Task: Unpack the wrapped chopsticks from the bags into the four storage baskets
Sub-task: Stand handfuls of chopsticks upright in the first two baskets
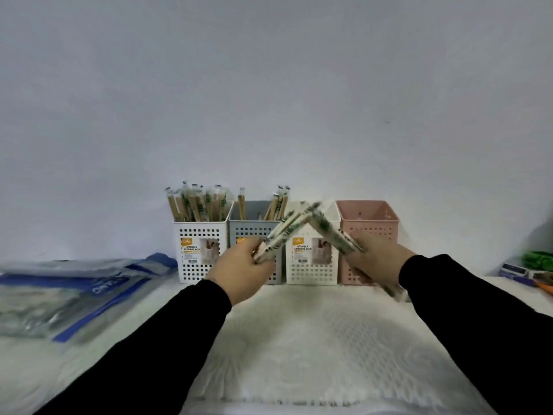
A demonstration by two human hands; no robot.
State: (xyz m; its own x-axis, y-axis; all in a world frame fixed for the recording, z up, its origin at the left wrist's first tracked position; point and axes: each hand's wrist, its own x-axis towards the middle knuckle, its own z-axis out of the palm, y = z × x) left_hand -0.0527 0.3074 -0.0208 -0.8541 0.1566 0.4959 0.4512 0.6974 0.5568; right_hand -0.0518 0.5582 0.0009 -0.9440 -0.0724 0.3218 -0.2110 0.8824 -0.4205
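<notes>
Left hand (239, 265) and right hand (380, 259) raised, fingers curled in grips, arms outstretched.

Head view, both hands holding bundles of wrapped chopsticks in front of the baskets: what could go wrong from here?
1. The left hand and right hand each grip a bundle of wrapped chopsticks, and the tips cross above the third basket; they could snag or spill.
2. The leftmost white basket already looks full, so more could topple out.
3. The pink basket appears empty and light; a bump might tip it.
</notes>
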